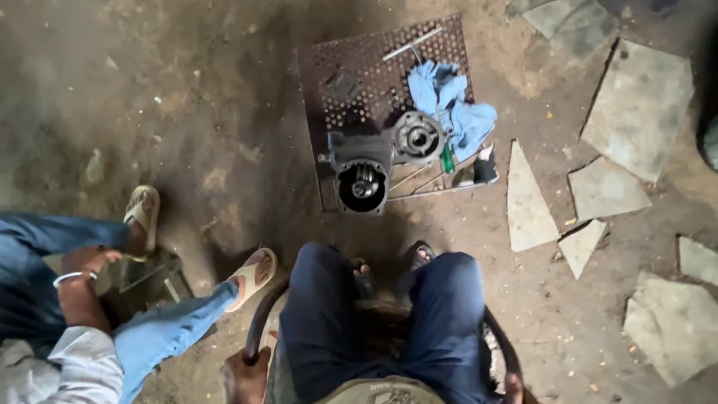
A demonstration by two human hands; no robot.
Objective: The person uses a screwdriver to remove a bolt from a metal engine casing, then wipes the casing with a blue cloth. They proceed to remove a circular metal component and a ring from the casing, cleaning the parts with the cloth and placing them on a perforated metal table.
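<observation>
I sit with my dark blue trousered legs (381,314) over a dirt floor. My left hand (245,374) sits at the bottom edge, fingers curled around the dark curved rim of the seat (258,322). Only a sliver of my right hand (513,387) shows at the seat's right rim (502,348), and its grip is hidden. Ahead of my feet a perforated metal tray (366,60) carries a grey gear housing (362,173) with an open round bore, a round metal cover (417,138), a blue cloth (452,105) and a T-handle wrench (411,45).
Another person sits at the left in jeans (168,329) and sandals (253,275), one hand (88,260) with a bangle near a metal part (149,277). A green-handled tool (447,158) and a black object (485,169) lie at the tray's edge. Broken stone slabs (606,187) cover the right.
</observation>
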